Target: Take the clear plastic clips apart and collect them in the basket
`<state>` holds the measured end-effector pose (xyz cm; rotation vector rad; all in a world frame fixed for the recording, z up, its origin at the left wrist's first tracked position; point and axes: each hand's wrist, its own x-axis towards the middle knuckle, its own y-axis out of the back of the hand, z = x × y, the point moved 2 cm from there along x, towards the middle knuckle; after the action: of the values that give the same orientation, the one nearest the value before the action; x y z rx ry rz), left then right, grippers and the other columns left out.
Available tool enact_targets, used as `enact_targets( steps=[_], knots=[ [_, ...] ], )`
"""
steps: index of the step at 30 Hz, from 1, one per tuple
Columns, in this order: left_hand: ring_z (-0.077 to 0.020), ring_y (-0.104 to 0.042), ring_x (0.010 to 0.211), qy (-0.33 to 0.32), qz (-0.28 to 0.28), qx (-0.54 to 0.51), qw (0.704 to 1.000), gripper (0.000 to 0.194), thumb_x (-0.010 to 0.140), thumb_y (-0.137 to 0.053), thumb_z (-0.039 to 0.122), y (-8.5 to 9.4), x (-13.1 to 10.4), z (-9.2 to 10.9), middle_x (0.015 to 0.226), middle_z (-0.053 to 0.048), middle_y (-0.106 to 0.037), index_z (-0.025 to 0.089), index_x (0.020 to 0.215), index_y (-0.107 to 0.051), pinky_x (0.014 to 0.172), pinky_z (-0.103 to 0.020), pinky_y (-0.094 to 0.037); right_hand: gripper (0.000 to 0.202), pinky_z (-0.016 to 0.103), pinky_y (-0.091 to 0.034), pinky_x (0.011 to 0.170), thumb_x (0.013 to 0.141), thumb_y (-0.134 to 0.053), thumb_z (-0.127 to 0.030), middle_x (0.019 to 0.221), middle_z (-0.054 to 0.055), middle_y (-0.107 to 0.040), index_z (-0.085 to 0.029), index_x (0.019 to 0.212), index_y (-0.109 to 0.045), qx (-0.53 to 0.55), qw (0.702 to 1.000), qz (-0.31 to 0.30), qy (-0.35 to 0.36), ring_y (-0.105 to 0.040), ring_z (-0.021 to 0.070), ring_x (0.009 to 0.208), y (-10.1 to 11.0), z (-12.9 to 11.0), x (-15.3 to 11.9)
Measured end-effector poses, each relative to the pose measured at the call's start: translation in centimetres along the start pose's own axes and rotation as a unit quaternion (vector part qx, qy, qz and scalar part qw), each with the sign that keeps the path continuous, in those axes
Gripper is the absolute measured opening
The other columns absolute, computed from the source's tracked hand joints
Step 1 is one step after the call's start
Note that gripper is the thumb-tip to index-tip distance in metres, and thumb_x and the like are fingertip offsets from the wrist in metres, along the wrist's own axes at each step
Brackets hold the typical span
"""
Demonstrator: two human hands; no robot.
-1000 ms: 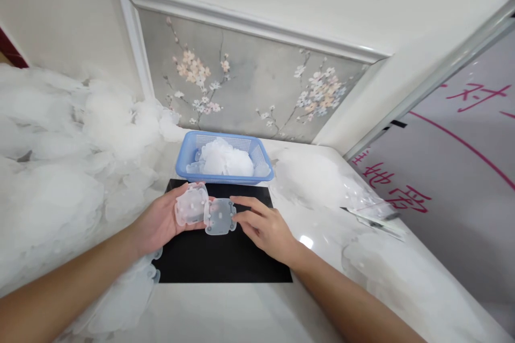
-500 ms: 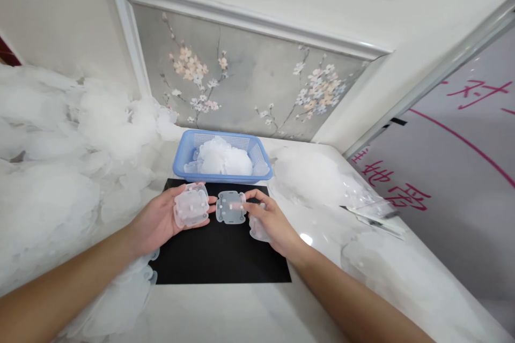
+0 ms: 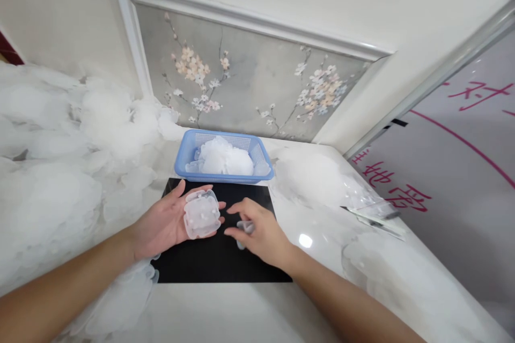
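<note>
Your left hand (image 3: 171, 225) has lifted its thumb off the clear plastic stack (image 3: 201, 215), which half a second ago had the thumb tip at its edge; the stack now sits a little farther right, across your fingers. That palm faces up and open, bearing the stack rather than gripping it.

Your right hand (image 3: 267, 233) showed a flat piece out at its fingertips then, and that piece no longer shows there; you cannot tell from this view whether it joined the stack. Thumb and forefinger now stand apart, pointing at the stack without touching it, while a translucent piece (image 3: 246, 227) is tucked in the curled hand, mostly hidden.

Both hands are above the black mat (image 3: 201, 265). Behind it, the blue basket (image 3: 225, 178) with its white pile (image 3: 226, 158) looks unchanged.
</note>
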<state>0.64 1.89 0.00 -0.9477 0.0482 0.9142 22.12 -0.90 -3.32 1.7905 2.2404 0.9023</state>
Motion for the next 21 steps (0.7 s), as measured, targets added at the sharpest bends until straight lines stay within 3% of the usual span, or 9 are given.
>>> enact_targets(
  steps=[2,5,8,10,12,17,21],
  knots=[
    [-0.0335,-0.067,0.114,0.008,-0.011,0.003,1.000,0.070,0.092,-0.049,0.060,-0.1,-0.1,-0.2,0.131,-0.018,-0.066,0.019,0.149,-0.039,0.099,-0.050,-0.050,0.033,0.029,-0.046,0.057,0.085,-0.068,-0.028,0.110,0.006,-0.064,-0.033,0.117,-0.066,-0.074,0.993,-0.038,0.079,-0.060,0.0161,0.070,-0.8,-0.3,-0.2],
    [-0.0303,-0.068,0.111,0.004,-0.003,0.026,1.000,0.055,0.095,-0.054,0.048,-0.1,-0.2,-0.4,0.127,-0.013,-0.069,0.020,0.142,-0.049,0.098,-0.050,-0.052,0.025,0.032,-0.050,0.061,0.093,-0.056,-0.025,0.136,0.008,-0.057,-0.033,0.113,-0.069,-0.080,0.987,-0.048,0.127,-0.066,0.0183,0.082,-1.2,-1.0,-0.5],
    [-0.0294,-0.070,0.106,-0.010,0.040,0.074,0.996,0.040,0.094,-0.057,0.024,0.1,0.0,-0.4,0.117,-0.011,-0.073,0.017,0.134,-0.058,0.098,-0.052,-0.054,0.016,0.036,-0.053,0.067,0.095,-0.055,-0.033,0.120,0.009,-0.068,-0.027,0.095,-0.069,0.067,0.996,-0.012,0.052,-0.067,0.0215,0.086,-0.7,-1.3,-0.3],
    [-0.0318,-0.068,0.113,-0.012,0.059,0.084,0.995,0.038,0.094,-0.056,0.022,0.3,0.2,-0.2,0.119,-0.013,-0.073,0.015,0.131,-0.060,0.098,-0.052,-0.054,0.020,0.034,-0.051,0.061,0.092,-0.059,-0.042,0.089,0.006,-0.071,-0.025,0.085,-0.065,0.168,0.984,0.030,-0.049,-0.064,0.0196,0.071,-0.2,-1.0,0.0],
    [-0.0339,-0.063,0.121,-0.012,0.069,0.074,0.995,0.039,0.096,-0.053,0.025,0.4,0.4,-0.1,0.126,-0.014,-0.071,0.015,0.132,-0.060,0.099,-0.054,-0.053,0.026,0.028,-0.045,0.053,0.086,-0.065,-0.048,0.068,0.000,-0.064,-0.023,0.080,-0.061,0.244,0.957,0.067,-0.140,-0.056,0.0151,0.057,0.1,-0.5,0.3],
    [-0.0346,-0.064,0.120,-0.016,0.074,0.059,0.995,0.042,0.096,-0.052,0.031,1.0,0.8,0.1,0.127,-0.016,-0.070,0.014,0.133,-0.060,0.102,-0.051,-0.052,0.035,0.020,-0.032,0.040,0.068,-0.080,-0.049,0.066,-0.002,-0.063,-0.021,0.083,-0.063,0.377,0.880,0.070,-0.281,-0.046,0.0078,0.044,0.6,0.8,0.8],
    [-0.0342,-0.067,0.116,-0.030,0.080,0.049,0.995,0.045,0.097,-0.050,0.035,1.3,0.9,0.2,0.123,-0.018,-0.072,0.011,0.133,-0.059,0.103,-0.051,-0.051,0.038,0.018,-0.032,0.038,0.063,-0.082,-0.045,0.065,-0.003,-0.063,-0.020,0.085,-0.063,0.397,0.859,0.067,-0.316,-0.045,0.0067,0.043,1.0,1.1,0.9]
  ],
)
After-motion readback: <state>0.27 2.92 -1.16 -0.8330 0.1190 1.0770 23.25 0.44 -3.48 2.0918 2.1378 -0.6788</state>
